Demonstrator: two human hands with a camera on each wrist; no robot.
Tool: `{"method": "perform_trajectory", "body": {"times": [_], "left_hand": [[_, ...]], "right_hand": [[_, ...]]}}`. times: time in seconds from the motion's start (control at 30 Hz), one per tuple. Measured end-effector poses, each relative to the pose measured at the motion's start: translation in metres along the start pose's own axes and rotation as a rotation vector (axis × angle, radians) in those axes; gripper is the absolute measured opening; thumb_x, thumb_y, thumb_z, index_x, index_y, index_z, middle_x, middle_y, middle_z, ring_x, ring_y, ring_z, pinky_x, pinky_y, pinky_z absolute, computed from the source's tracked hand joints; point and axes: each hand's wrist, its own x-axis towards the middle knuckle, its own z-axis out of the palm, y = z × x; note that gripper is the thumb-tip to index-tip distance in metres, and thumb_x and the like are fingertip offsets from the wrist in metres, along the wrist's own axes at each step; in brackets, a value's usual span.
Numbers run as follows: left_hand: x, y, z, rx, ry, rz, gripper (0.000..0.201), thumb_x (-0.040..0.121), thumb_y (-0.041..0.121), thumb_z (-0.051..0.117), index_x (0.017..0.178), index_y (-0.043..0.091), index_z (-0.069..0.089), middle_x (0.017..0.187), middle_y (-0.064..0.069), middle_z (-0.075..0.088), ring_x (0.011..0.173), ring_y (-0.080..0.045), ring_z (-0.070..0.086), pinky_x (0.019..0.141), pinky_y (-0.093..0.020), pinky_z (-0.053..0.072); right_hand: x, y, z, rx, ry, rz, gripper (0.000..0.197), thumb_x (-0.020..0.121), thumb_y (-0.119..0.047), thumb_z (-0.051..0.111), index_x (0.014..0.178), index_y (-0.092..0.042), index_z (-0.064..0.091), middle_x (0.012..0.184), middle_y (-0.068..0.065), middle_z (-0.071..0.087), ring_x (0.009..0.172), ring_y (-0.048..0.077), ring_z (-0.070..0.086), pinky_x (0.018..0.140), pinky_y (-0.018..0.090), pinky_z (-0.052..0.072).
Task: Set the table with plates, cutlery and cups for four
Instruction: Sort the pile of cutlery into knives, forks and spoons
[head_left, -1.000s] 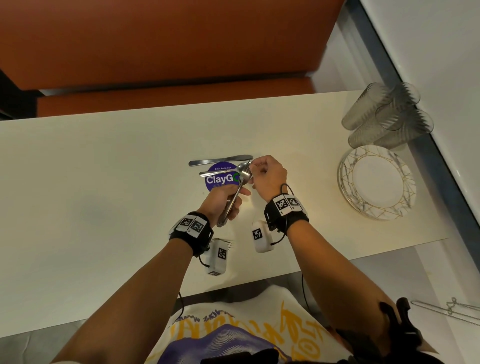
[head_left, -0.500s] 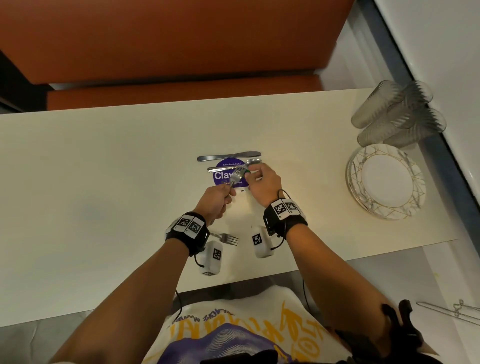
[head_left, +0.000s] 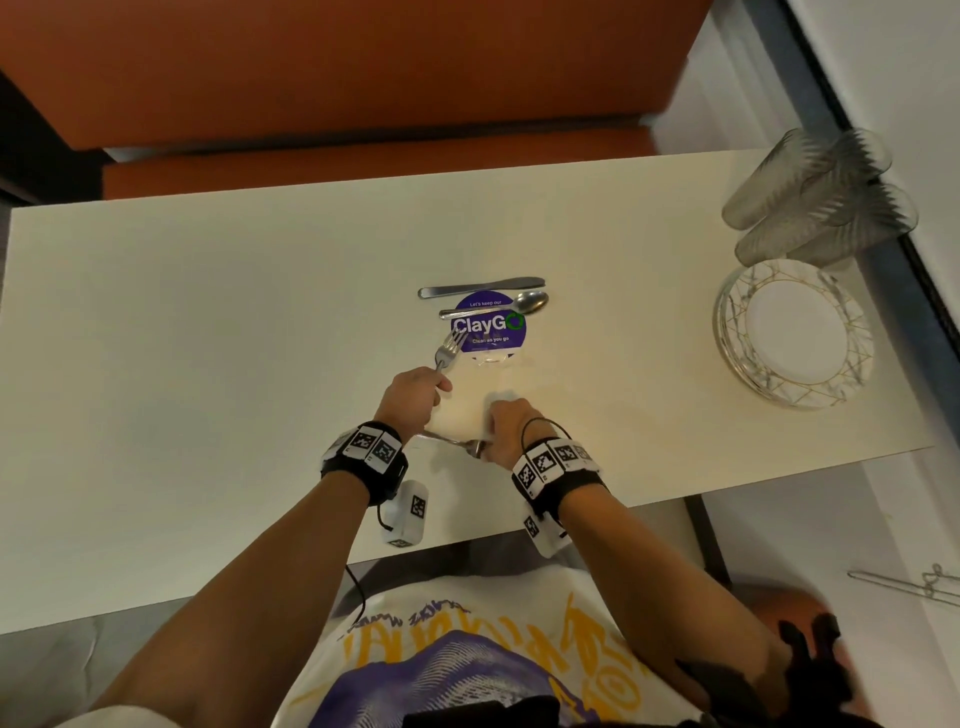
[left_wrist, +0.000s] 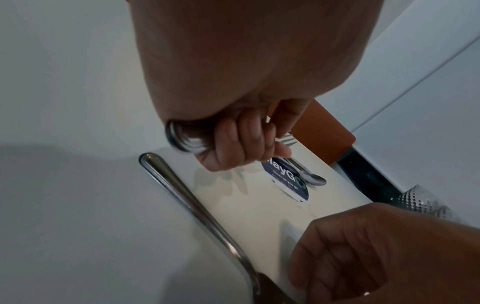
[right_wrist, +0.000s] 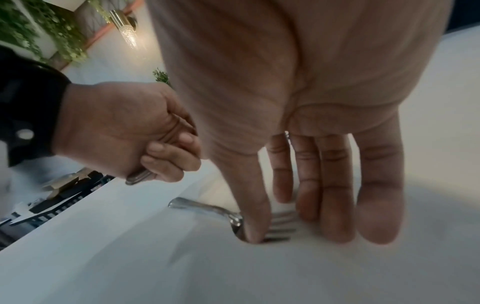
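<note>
Cutlery is being laid out: the left hand (head_left: 413, 392) is clutching a bundle of cutlery (head_left: 450, 347), while the right hand's (head_left: 511, 421) straight fingers are pressing a fork (right_wrist: 233, 218) onto the near bench (head_left: 208, 322). Next, probably straightening that fork.

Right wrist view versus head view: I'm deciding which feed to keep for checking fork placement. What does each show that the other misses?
Only the right wrist view shows the right hand's straight fingers pressing the tines of the silver fork lying on the white table. Only the head view shows the stack of gold-patterned plates, clear ribbed cups, knife and spoon. Both show the left hand gripping cutlery handles.
</note>
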Motion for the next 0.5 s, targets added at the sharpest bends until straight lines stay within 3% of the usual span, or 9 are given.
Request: {"method": "perform_trajectory", "body": {"times": [0.17,0.3,0.4,0.5], "left_hand": [[-0.001,-0.004,-0.004,0.096,-0.003,0.084,0.030,0.103,0.021,0.047,0.085,0.020,0.072,0.069,-0.001,0.056,0.055,-0.018,0.046,0.053,-0.026,0.037],[-0.003,0.003,-0.011,0.227,0.017,0.195,0.029,0.106,0.022,0.046,0.096,0.018,0.073,0.076,-0.001,0.064,0.062,-0.019,0.058,0.056,-0.027,0.046],[-0.004,0.012,-0.012,0.274,0.024,0.241,0.027,0.104,0.019,0.047,0.094,0.021,0.072,0.083,0.002,0.069,0.073,-0.017,0.064,0.065,-0.027,0.048],[-0.004,0.023,-0.007,0.253,0.007,0.248,0.026,0.102,0.012,0.047,0.096,0.015,0.072,0.086,-0.001,0.073,0.075,-0.015,0.066,0.059,-0.018,0.047]], "right_hand": [[-0.001,-0.004,0.000,0.100,0.055,0.006,0.031,0.084,-0.028,0.076,0.107,-0.008,0.069,0.109,0.011,0.069,0.101,0.030,0.067,0.088,0.036,0.057],[0.000,-0.001,-0.022,0.169,0.085,-0.021,0.005,0.090,-0.020,0.068,0.091,-0.016,0.070,0.102,0.004,0.072,0.098,0.023,0.067,0.080,0.027,0.052],[-0.003,0.002,-0.047,0.335,0.205,-0.083,0.006,0.092,-0.014,0.064,0.094,-0.018,0.069,0.101,-0.001,0.069,0.097,0.019,0.064,0.081,0.024,0.048],[-0.005,0.003,-0.073,0.417,0.292,-0.156,0.009,0.094,-0.016,0.065,0.099,-0.018,0.071,0.102,-0.001,0.070,0.093,0.014,0.062,0.084,0.027,0.047]]}}
